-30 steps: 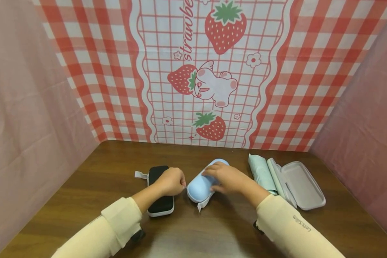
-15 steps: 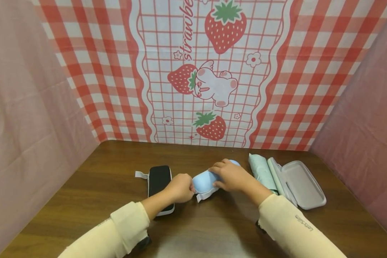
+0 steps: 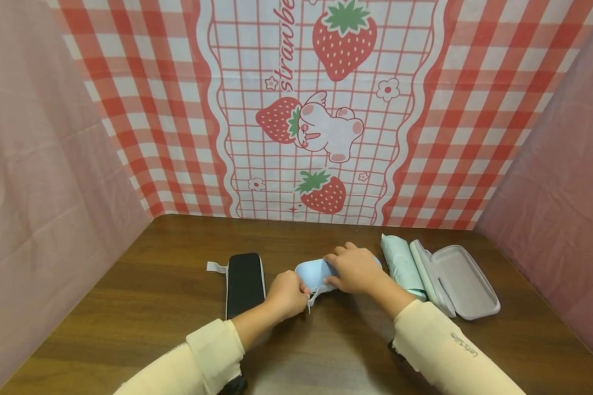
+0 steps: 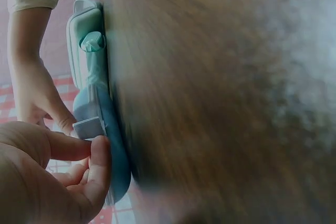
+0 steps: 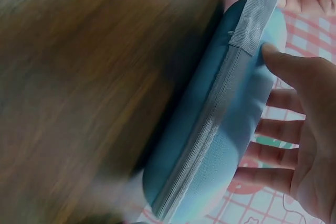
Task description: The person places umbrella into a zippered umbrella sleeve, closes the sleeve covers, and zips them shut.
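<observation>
A light blue zip case (image 3: 312,273) with a rounded hard shell lies crosswise in front of me. My right hand (image 3: 354,269) grips it from above, thumb on the near side and fingers over the far side, as the right wrist view shows. At its left front end my left hand (image 3: 287,294) has thumb and index finger pinched together on the zipper pull, which the fingertips mostly hide. A grey fabric loop (image 4: 89,128) sticks out beside those fingertips. In the right wrist view the closed grey zipper (image 5: 202,135) runs along the case's side.
Left of the hands lies a black case (image 3: 245,282) with a white edge and grey strap (image 3: 216,267). On the right are a mint-green rolled bundle (image 3: 400,262) and an opened grey case (image 3: 462,282). A strawberry-print checked cloth (image 3: 326,109) hangs behind the wooden table (image 3: 178,247).
The blue case has turned from slanting to nearly crosswise and shifted right under my right hand. My left hand has moved right and toward me, staying at the case's end.
</observation>
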Motion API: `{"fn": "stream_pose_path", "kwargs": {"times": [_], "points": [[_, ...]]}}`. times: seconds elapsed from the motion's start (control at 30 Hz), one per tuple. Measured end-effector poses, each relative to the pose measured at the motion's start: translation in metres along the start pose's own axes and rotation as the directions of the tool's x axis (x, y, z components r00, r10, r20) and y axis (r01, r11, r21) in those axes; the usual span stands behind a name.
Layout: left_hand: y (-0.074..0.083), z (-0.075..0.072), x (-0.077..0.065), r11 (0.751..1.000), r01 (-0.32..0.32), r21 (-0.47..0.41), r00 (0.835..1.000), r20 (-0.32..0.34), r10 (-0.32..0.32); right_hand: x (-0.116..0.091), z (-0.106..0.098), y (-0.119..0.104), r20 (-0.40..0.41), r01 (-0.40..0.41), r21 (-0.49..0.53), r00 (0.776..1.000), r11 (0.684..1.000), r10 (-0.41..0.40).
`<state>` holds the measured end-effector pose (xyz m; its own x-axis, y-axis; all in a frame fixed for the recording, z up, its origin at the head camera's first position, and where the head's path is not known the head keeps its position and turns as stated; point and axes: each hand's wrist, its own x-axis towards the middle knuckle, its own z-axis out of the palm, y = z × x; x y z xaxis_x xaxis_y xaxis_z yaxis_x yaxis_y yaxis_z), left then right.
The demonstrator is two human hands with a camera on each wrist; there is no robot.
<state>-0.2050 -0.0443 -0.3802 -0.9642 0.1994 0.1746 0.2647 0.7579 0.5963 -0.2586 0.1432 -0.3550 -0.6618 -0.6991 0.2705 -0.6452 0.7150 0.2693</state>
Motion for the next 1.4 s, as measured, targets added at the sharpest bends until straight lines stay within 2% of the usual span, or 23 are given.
{"fn": "stream_pose_path", "kwargs": {"times": [0.23,0.5,0.7,0.9,0.97,1.1,1.3,1.4], "points": [[0.005,0.006,0.006,1.000,0.012,0.018,0.999,-0.036,-0.012,0.005,-0.004,-0.007,0.021,-0.051,-0.041,0.998,0.998,0.052],[0.001,0.006,0.009,0.999,0.020,0.025,0.999,-0.025,-0.020,0.005,-0.004,-0.012,0.041,-0.083,-0.039,0.996,0.996,0.084],[-0.001,0.000,0.009,0.998,-0.003,0.069,1.000,-0.021,0.005,-0.002,-0.010,0.001,0.138,-0.097,0.097,0.987,0.991,0.083],[0.000,-0.006,0.008,0.998,-0.005,0.060,1.000,0.007,0.004,-0.011,-0.017,0.027,0.240,-0.127,0.253,0.969,0.959,0.066],[0.000,-0.007,0.008,0.998,-0.024,0.054,1.000,0.014,0.023,-0.014,-0.019,0.034,0.262,-0.132,0.280,0.963,0.951,0.057],[-0.001,-0.009,0.011,0.990,-0.119,0.078,0.993,0.033,0.116,-0.020,-0.018,0.042,0.276,-0.139,0.307,0.960,0.941,0.052],[-0.002,-0.010,0.015,0.953,-0.218,0.210,0.975,0.091,0.203,-0.025,-0.014,0.043,0.254,-0.146,0.308,0.965,0.940,0.067],[-0.002,-0.011,0.015,0.925,-0.248,0.286,0.969,0.073,0.237,-0.026,-0.014,0.039,0.246,-0.146,0.281,0.966,0.949,0.076]]}}
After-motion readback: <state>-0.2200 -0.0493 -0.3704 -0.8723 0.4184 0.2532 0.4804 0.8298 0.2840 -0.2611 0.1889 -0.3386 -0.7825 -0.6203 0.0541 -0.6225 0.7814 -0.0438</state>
